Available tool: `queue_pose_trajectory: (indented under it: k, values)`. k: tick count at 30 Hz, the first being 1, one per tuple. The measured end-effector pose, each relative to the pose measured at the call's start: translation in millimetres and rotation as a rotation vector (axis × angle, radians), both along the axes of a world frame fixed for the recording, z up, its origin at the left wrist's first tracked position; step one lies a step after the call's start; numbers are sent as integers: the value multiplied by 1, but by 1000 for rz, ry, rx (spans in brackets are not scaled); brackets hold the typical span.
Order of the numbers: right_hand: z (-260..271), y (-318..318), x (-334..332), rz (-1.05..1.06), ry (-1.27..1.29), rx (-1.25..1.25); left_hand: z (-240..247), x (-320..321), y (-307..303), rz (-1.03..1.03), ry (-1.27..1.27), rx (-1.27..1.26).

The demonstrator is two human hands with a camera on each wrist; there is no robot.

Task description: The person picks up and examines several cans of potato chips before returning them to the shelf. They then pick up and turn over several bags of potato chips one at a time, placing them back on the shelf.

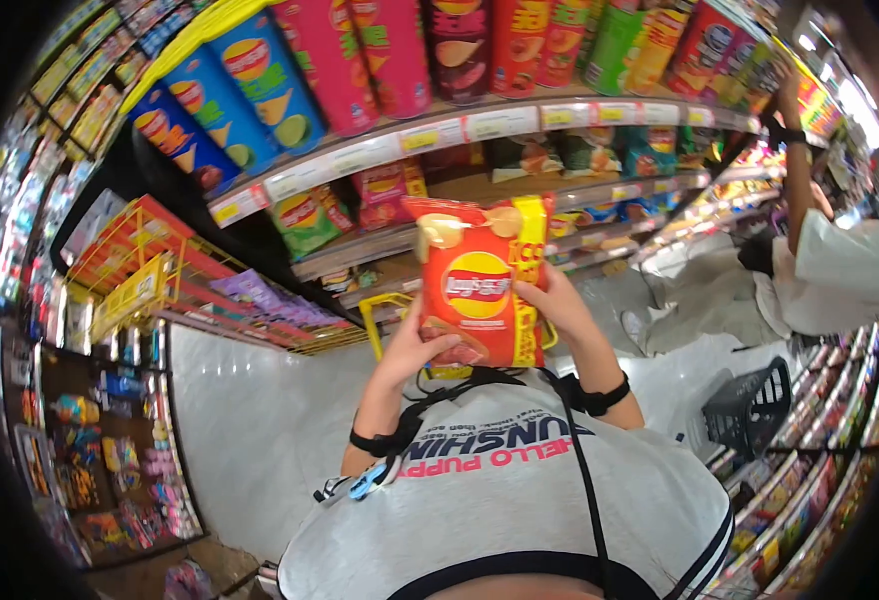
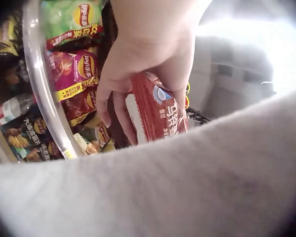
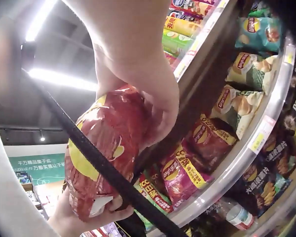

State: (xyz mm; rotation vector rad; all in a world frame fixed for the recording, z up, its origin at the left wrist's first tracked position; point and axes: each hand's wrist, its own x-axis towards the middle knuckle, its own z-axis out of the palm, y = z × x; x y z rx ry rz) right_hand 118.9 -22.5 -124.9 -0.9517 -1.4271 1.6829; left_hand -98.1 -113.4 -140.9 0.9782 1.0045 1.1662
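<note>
A red bag of Lay's potato chips with a yellow strip down its right side is held upright in front of the chest, its front facing up to the head camera. My left hand grips the lower left corner, thumb across the front and fingers behind. On the right edge, my right hand holds the bag with its thumb on the yellow strip. The left wrist view shows the crimped bottom edge of the bag between thumb and fingers. Both hands appear on the bag in the right wrist view.
Tall chip canisters line the shelf ahead, with bagged chips on the shelf below. A yellow wire rack stands at left. A dark shopping basket and another person are at right.
</note>
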Motion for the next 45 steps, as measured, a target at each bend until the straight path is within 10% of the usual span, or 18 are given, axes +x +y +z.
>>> queue_pose_trajectory:
  k: [18,20,22,24,27,34,41,44,45]
  values:
    - [56,-5,12,139,167,89,-14,-5,8,232,-102,-99]
    - [111,-30,13,481,-23,408,-8,-3,8,237,-85,-130]
    - [134,-44,3,1220,138,610,-13,0,11,242,-36,-164]
    - [142,-69,-20,1532,523,833,-7,5,12,256,-68,-72]
    - [153,-84,-42,1359,461,1165,-1,6,11,186,-72,-116]
    - [122,-128,-71,1331,996,771,-5,8,7,256,-40,-6]
    - [118,-120,-67,1442,907,811,0,6,11,245,-25,-95]
    - [135,-86,-60,1289,558,1305,-2,7,16,259,-55,5]
    - [130,-70,-60,1328,509,1056,0,7,17,293,-26,-21]
